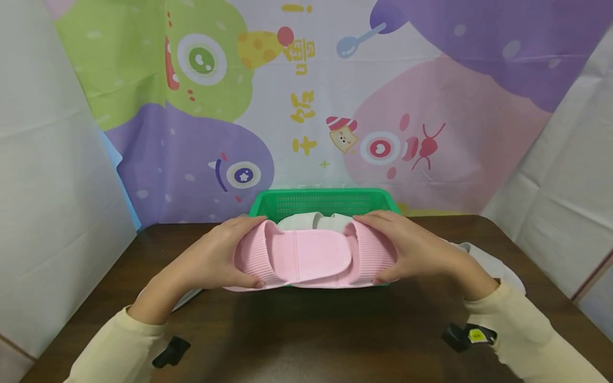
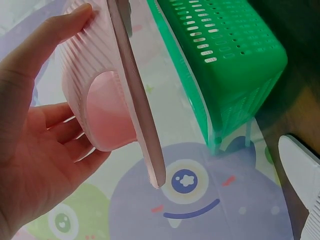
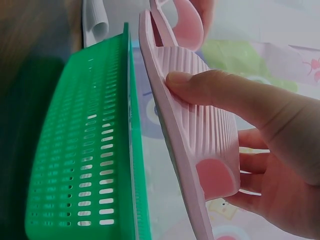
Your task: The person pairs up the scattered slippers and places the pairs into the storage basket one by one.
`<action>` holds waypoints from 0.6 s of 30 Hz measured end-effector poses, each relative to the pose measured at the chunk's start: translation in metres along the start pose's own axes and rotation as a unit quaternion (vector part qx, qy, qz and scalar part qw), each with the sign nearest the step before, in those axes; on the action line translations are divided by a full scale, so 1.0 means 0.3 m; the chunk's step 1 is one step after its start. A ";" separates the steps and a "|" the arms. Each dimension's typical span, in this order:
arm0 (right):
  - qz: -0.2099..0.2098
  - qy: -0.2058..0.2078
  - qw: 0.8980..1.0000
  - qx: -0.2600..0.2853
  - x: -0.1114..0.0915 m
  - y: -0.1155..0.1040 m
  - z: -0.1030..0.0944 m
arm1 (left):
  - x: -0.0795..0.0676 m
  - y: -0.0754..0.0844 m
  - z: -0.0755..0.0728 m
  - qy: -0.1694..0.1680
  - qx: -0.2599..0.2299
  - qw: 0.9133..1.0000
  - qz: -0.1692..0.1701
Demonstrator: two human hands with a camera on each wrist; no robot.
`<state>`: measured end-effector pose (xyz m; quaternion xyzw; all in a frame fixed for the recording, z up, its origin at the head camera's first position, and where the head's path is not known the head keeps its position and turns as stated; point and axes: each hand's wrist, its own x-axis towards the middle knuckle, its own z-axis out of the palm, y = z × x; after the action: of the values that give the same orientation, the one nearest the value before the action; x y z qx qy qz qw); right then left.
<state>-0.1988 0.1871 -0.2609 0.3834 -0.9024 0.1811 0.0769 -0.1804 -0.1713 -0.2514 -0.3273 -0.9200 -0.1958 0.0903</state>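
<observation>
A pair of pink slippers [image 1: 316, 252] is held above the table, toes outward and soles overlapping in the middle. My left hand [image 1: 213, 258] grips the ribbed strap of the left slipper [image 2: 82, 65], thumb on the near side and fingers around the front. Around the ribbed strap of the right slipper [image 3: 200, 120], my right hand [image 1: 412, 247] curls in the same way. Just behind them stands a green basket [image 1: 325, 192], partly hidden by the pair. White slippers [image 1: 299, 222] show inside it.
On the brown table [image 1: 306, 340], a white slipper [image 2: 302, 170] lies to the left, mostly behind my left forearm. Another pale slipper [image 1: 498, 266] lies at the right behind my right wrist. A printed cloth [image 1: 306, 80] hangs at the back.
</observation>
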 end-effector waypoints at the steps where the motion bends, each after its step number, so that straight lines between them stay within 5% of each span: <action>1: 0.000 0.000 1.000 0.001 0.001 -0.001 0.000 | 0.001 0.000 0.001 0.000 0.000 1.000 0.002; 18: -0.006 0.007 1.000 -0.007 0.007 -0.004 0.013 | 0.005 0.003 0.006 -0.005 -0.006 1.000 0.000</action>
<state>-0.1994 0.1835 -0.2636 0.3868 -0.9009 0.1765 0.0868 -0.1811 -0.1691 -0.2524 -0.3291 -0.9191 -0.2000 0.0837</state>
